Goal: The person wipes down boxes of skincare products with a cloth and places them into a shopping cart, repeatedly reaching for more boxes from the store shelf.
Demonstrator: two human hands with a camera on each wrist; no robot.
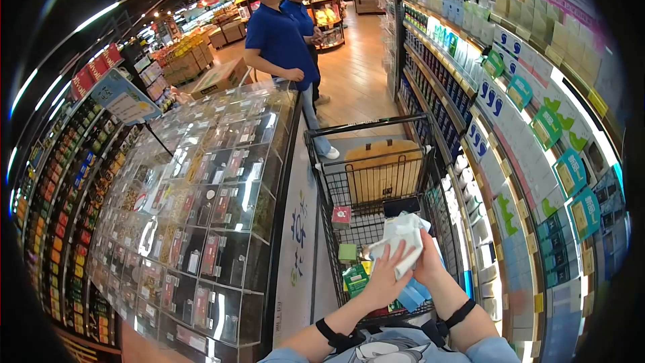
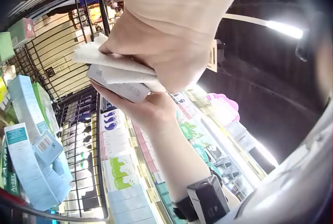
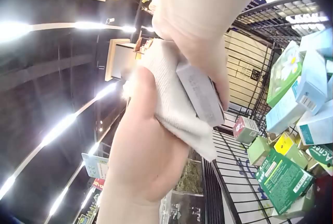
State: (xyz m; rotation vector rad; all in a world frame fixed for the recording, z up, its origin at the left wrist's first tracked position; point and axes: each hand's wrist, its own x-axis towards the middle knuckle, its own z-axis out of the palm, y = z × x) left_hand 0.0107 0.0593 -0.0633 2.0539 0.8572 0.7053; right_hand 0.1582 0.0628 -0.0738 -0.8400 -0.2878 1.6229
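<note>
A white textured cloth (image 3: pixel 169 91) lies against a small pale box (image 3: pixel 202 98) with fine print on its side. My left hand (image 1: pixel 390 272) holds the cloth over the box, its fingers laid across the top in the head view. From the other side my right hand (image 1: pixel 430 262) grips the box, fingers along its underside in the left wrist view. Both hands are above the near end of a black wire shopping cart (image 1: pixel 322 195). The cloth covers much of the box.
Light blue boxes (image 2: pixel 26 151), a green box (image 3: pixel 283 179) and a pink box (image 1: pixel 341 215) lie in the cart. Lit shelves (image 1: pixel 510 161) line the right; clear bulk bins (image 1: pixel 201 215) stand left. Two people in blue shirts (image 1: pixel 275 33) stand ahead in the aisle.
</note>
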